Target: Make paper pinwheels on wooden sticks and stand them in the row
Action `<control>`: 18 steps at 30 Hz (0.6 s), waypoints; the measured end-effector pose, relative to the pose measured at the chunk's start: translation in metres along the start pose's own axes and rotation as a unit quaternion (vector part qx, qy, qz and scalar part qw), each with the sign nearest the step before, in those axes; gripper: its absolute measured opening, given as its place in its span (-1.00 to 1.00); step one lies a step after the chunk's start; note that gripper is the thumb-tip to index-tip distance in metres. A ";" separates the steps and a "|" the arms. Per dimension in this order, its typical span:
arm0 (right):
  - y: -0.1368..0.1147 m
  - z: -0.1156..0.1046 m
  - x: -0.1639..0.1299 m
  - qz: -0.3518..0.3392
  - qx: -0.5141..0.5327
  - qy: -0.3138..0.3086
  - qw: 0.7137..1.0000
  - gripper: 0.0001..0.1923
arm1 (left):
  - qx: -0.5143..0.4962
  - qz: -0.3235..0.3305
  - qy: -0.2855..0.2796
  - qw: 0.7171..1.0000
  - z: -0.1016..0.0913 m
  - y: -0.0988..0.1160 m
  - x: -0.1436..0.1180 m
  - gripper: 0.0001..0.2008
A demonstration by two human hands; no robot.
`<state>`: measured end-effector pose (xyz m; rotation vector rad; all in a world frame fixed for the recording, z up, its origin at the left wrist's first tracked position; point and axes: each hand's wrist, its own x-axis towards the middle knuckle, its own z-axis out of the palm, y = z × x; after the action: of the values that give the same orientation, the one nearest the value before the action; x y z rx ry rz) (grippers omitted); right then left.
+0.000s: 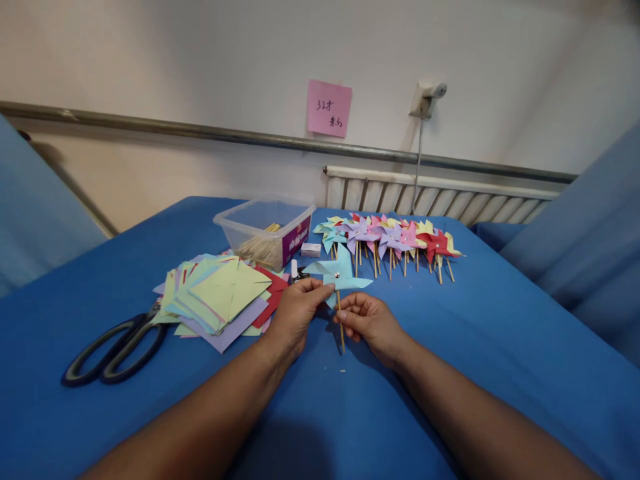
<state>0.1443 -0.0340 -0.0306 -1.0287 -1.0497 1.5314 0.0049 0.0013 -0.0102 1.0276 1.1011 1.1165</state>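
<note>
Blue pinwheel pinched in two hands

The left hand has its thumb pressed on the paper just beside the pin, its other fingers partly hidden. The right hand pinches the stick between thumb and fingertips, the rest curled in. All this is above the middle of the table, with a tiny scrap on the cloth nearer the front edge. Just past the left wrist stand a white-capped bottle and a small box. Leftward lies a paper stack, over the blades of the scissors, whose handles point to the near left corner. Toward the far edge sits a clear tub of loose sticks; other pinwheels crowd toward the far right corner.
</note>
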 end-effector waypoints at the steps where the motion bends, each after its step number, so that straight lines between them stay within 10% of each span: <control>1: 0.000 0.000 0.000 -0.002 -0.001 0.000 1.000 -0.66 | -0.006 -0.002 -0.004 1.000 0.000 0.001 -0.001 -0.75; 18: 0.003 0.000 -0.001 0.006 -0.014 -0.035 0.999 -0.66 | -0.056 0.000 -0.020 0.998 0.000 0.006 0.000 -0.77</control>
<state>0.1438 -0.0353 -0.0337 -1.0100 -1.1179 1.5758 0.0037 0.0020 -0.0043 0.9591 0.9956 1.1405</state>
